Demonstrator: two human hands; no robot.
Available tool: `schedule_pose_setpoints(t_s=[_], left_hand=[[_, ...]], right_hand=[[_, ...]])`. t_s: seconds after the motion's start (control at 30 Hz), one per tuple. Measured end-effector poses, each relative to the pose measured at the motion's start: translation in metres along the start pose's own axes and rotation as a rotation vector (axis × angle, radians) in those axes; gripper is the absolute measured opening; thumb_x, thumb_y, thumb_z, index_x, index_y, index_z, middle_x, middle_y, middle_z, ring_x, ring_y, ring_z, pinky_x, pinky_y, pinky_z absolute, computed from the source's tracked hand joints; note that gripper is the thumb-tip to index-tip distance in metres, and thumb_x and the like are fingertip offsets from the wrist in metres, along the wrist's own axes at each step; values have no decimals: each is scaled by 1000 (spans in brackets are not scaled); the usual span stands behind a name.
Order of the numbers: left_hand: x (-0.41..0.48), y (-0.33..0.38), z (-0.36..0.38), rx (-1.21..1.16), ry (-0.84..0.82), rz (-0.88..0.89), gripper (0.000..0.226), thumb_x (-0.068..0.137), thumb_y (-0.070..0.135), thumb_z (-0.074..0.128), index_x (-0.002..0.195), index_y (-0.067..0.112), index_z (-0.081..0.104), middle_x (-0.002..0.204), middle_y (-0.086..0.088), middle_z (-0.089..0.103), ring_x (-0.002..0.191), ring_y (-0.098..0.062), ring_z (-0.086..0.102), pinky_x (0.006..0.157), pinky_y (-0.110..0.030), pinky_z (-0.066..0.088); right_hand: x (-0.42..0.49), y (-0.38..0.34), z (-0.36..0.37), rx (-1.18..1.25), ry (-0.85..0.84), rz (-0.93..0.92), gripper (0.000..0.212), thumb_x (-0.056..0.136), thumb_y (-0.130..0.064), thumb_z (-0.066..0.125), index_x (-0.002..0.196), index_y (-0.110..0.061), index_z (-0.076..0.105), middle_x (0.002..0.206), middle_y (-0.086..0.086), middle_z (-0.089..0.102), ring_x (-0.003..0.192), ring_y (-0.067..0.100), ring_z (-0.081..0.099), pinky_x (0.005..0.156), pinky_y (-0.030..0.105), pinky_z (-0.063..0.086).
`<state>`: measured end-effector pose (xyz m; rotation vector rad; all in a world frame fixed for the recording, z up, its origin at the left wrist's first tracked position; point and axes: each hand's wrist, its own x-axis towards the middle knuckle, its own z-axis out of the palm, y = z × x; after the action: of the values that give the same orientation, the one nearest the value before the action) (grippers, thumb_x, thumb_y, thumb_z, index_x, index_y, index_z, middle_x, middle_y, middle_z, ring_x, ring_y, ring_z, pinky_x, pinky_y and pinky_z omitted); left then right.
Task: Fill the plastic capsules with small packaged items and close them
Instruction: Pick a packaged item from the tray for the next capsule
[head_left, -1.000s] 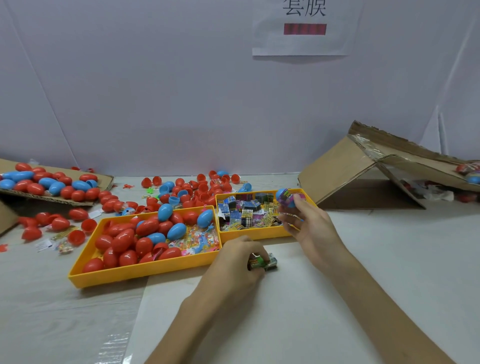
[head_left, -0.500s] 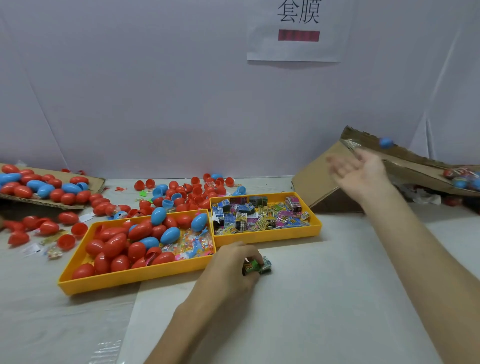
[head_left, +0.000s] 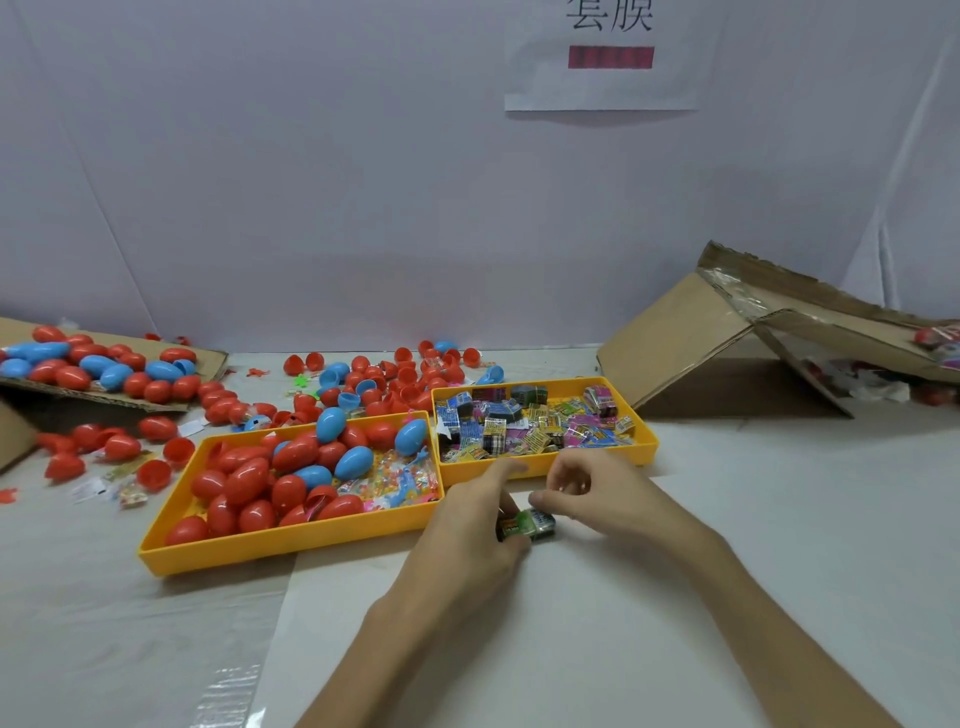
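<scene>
Capsules (head_left: 296, 452), red and blue and egg-shaped, lie heaped in the left yellow tray (head_left: 291, 543), close enough to grab without reaching, and many more are scattered on the table (head_left: 779, 519) behind it and on a cardboard sheet (head_left: 208, 358) at the far left. The right yellow tray (head_left: 457, 475), touching the first, holds a pile of small printed packets (head_left: 519, 426), so shells and filling sit side by side. Just in front of that tray, both hands meet over one green packet (head_left: 527, 525) lying low on the table. The left hand (head_left: 467, 530) has its fingers curled round the packet and seems to steady it against the surface. The right hand (head_left: 597, 493) comes in from the other side with curled fingers and its thumb tip at the packet's top edge; whether it truly pinches the packet or only touches it, I cannot tell. Neither hand holds a capsule, so I judge this to be the start of a fresh round: the packet is probably being squeezed or folded small enough to fit a shell, which must come next from the left tray. A tilted cardboard box (head_left: 675, 343) at the right has filled capsules showing at its open end, likely propped that way so that finished ones roll in and stay put.
</scene>
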<state>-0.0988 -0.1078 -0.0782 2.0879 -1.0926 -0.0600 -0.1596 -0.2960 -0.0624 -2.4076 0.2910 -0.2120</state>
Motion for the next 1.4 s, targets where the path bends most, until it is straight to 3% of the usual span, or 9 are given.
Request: schedule_pose_setpoints(t_s=[0.13, 0.37, 0.7, 0.83, 0.97, 1.03, 1.13, 1.23, 1.4], left_hand=[[-1, 1, -1, -5, -6, -4, 64, 83, 14, 75, 136, 36, 45, 92, 16, 60, 90, -7, 61, 81, -33, 54], [0, 0, 1, 9, -13, -3, 61, 84, 17, 75, 135, 36, 46, 93, 16, 59, 92, -9, 61, 81, -34, 55], [0, -1, -3, -24, -18, -24, 55, 84, 15, 78, 130, 32, 54, 92, 16, 61, 90, -1, 62, 72, -8, 44], [0, 0, -5, -22, -20, -23, 48, 84, 14, 79, 124, 30, 59, 88, 17, 61, 87, 1, 61, 71, -7, 45], [-1, 1, -6, -27, -16, -29, 44, 83, 13, 79, 120, 30, 63, 87, 18, 62, 85, 4, 60, 72, -8, 46], [-1, 1, -6, -23, -12, -30, 43, 83, 14, 79, 119, 31, 63, 88, 17, 62, 86, 4, 60, 73, -8, 46], [-2, 2, -5, -23, -6, -25, 42, 83, 15, 79, 119, 31, 64, 88, 17, 63, 87, 1, 61, 74, -14, 50], [-2, 2, -5, -10, -3, -23, 41, 83, 16, 79, 118, 32, 64, 87, 16, 63, 87, -2, 62, 74, -15, 51], [-1, 2, -6, -11, 6, -32, 42, 81, 15, 81, 117, 31, 66, 85, 20, 61, 87, 2, 61, 70, -5, 43]], right_hand=[[0, 4, 3, 18, -63, 2, 31, 82, -46, 79, 67, -22, 68, 65, -7, 64, 57, 1, 50, 55, 23, 38], [-1, 3, -1, 129, -146, -11, 21, 86, -33, 79, 70, -24, 70, 55, -20, 57, 54, -2, 47, 51, 13, 34], [-1, 0, -5, 168, -164, 19, 16, 87, -28, 79, 73, -21, 74, 64, -11, 68, 61, -3, 58, 57, 12, 44], [0, 1, -5, 166, -165, 25, 14, 87, -25, 78, 75, -22, 74, 67, -11, 69, 63, -2, 60, 59, 13, 46], [1, 8, -11, 111, -32, 55, 15, 90, -23, 74, 76, -22, 71, 71, -6, 69, 65, 6, 61, 61, 21, 50], [0, 10, -16, 183, -41, 65, 24, 93, -34, 70, 73, -22, 72, 65, -5, 69, 59, 7, 60, 59, 24, 49], [-3, 8, -14, 152, -119, 43, 33, 89, -51, 70, 71, -23, 72, 60, -6, 67, 54, 2, 55, 53, 17, 41], [-3, 4, -7, 143, -173, 19, 25, 84, -41, 80, 67, -24, 72, 56, -11, 63, 53, -1, 53, 49, 14, 37], [-2, 2, -9, 179, -194, 30, 20, 86, -30, 80, 67, -26, 73, 62, -10, 67, 58, -3, 57, 54, 12, 40]])
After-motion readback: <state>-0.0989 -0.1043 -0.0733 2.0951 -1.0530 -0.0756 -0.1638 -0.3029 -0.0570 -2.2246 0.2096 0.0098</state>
